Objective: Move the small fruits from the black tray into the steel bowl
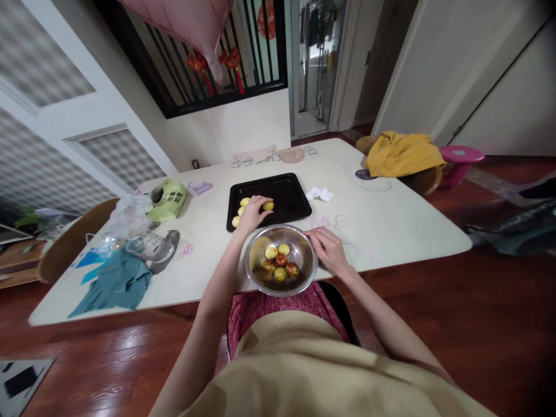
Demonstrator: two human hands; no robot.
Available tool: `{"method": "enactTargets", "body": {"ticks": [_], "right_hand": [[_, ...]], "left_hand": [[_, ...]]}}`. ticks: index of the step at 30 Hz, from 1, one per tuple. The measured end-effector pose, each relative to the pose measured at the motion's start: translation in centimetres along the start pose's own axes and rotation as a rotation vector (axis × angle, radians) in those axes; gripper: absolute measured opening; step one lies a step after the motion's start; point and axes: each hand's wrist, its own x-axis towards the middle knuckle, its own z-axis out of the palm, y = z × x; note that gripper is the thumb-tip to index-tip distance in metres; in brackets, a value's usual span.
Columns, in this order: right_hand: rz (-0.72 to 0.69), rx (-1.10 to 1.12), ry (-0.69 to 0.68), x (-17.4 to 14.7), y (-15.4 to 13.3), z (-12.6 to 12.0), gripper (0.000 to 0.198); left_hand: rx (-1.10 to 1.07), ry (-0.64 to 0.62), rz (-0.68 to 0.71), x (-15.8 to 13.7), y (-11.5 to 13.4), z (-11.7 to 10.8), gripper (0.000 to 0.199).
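My left hand point(255, 214) reaches over the black baking tray point(289, 194), thumb and fingertips closed around a yellow-green jujube point(268, 205). Several paler yellow fruits point(237, 221) lie along the tray's left side, partly hidden by that hand. Close to me, at the table's front edge, stands a round stainless steel bowl point(256, 275). Inside it are several jujubes, some yellow-green and some reddish brown, such as the red one point(281, 260) in the middle. My right hand point(328, 249) grips the bowl's right rim between thumb and fingers.
A crumpled white tissue point(319, 194) lies right of the tray. Toward the left are a green bag point(169, 200), clear plastic point(130, 217), a teal cloth point(117, 281) and a small purple packet point(200, 188). Yellow fabric point(403, 153) drapes a chair at the far right corner.
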Motion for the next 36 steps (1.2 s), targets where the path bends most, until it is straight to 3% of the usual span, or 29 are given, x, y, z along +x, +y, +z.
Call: {"method": "enactTargets", "body": {"ticks": [3,6,12,23,36], "right_hand": [[0.0,0.004,0.006,0.0,-0.1,0.0,0.036],[0.012,0.005,-0.005,0.0,-0.2,0.0,0.037],[-0.003,0.012,-0.005,0.1,-0.1,0.0,0.038],[-0.053,0.004,0.014,0.1,0.1,0.0,0.033],[-0.049,0.008,0.015,0.1,0.2,0.2,0.033]], "left_hand": [[-0.051,0.093,-0.011,-1.2,3.4,-1.2,0.028],[-0.111,0.108,-0.024,-3.1,6.8,-1.9,0.026],[-0.194,-0.065,-0.003,-6.8,11.5,-1.2,0.026],[-0.193,-0.271,-0.006,-8.3,12.4,0.4,0.032],[-0.057,-0.366,-0.001,-8.2,12.3,0.8,0.021]]}}
